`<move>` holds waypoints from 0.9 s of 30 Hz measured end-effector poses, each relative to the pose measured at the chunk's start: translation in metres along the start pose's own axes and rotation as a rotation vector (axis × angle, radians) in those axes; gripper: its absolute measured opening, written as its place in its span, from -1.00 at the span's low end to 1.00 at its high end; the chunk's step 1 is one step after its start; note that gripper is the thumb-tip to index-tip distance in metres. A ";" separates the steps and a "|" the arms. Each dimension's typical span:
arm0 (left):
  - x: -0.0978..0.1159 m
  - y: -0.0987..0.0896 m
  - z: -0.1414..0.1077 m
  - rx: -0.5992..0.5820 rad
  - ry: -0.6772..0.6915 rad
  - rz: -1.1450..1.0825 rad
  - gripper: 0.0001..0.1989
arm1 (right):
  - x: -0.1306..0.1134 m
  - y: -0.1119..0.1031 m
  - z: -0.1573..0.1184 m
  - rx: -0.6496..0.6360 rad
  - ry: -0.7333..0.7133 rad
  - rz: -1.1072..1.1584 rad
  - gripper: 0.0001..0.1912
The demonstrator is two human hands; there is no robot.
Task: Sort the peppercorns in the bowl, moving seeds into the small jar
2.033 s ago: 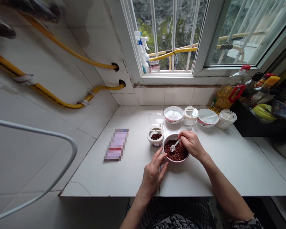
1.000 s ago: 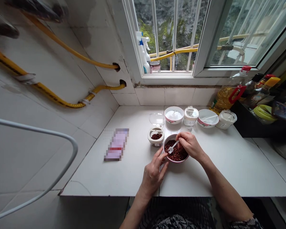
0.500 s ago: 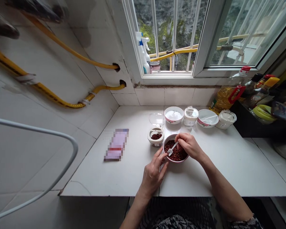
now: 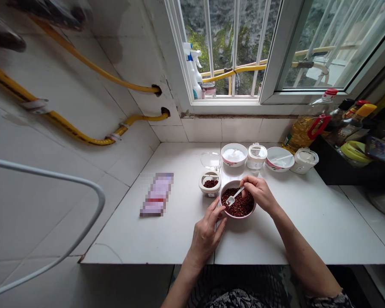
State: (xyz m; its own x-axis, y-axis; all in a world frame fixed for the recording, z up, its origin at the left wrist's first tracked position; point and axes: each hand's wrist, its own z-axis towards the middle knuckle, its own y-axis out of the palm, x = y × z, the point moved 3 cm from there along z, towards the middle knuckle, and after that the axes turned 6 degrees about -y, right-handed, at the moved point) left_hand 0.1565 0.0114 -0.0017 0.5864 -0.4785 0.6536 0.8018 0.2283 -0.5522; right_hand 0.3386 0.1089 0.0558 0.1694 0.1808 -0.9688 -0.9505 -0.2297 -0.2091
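A bowl (image 4: 239, 217) with a pinkish outer wall holds dark red-brown grains (image 4: 242, 208) that look like Sichuan peppercorns. My left hand (image 4: 208, 231) grips its left rim, fingertips at the edge and thumb lower on the side. Between the fingers of my right hand (image 4: 259, 192) is the handle of a small white spoon (image 4: 231, 200). The spoon's scoop points left, just over the grains near the left rim, and a few bits show in it. Left of the bowl's far side stands a white seasoning jar (image 4: 209, 191), its clear lid (image 4: 211, 160) raised, with similar grains inside.
Behind are a bowl of white powder (image 4: 234, 164), a lidded jar (image 4: 256, 157), another bowl (image 4: 279, 166) with a white spoon, and another jar (image 4: 304, 162). An oil bottle (image 4: 300, 128) and a black rack (image 4: 336, 171) stand right. A blurred purple packet (image 4: 157, 194) lies left.
My right hand has moved slightly right with the spoon, and the scoop has shifted a little right and up from the left rim. My left hand stays on the bowl.
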 end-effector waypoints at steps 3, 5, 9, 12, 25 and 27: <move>0.001 0.000 0.001 0.000 0.001 0.007 -0.74 | 0.001 -0.001 0.001 0.021 -0.001 -0.006 -0.86; 0.000 0.000 0.001 0.001 -0.001 0.008 -0.74 | 0.002 -0.002 0.002 0.034 -0.009 0.012 -0.86; 0.000 0.001 0.000 -0.001 -0.002 0.000 -0.74 | -0.004 0.001 0.003 0.100 -0.080 0.048 -0.84; -0.001 0.001 0.000 0.003 0.001 0.001 -0.74 | -0.013 0.007 0.003 0.178 -0.203 0.020 -0.83; -0.001 0.001 0.000 0.006 -0.001 0.012 -0.75 | -0.030 0.021 -0.004 0.140 -0.590 -0.494 -0.76; -0.001 0.000 0.000 -0.002 -0.010 -0.002 -0.75 | -0.028 0.007 -0.004 0.163 -0.481 -0.438 -0.80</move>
State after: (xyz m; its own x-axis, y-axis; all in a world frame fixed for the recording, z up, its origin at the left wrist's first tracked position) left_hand 0.1560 0.0126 -0.0026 0.5855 -0.4708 0.6600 0.8030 0.2251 -0.5518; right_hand 0.3281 0.0979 0.0813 0.4493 0.6391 -0.6242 -0.8540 0.1021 -0.5102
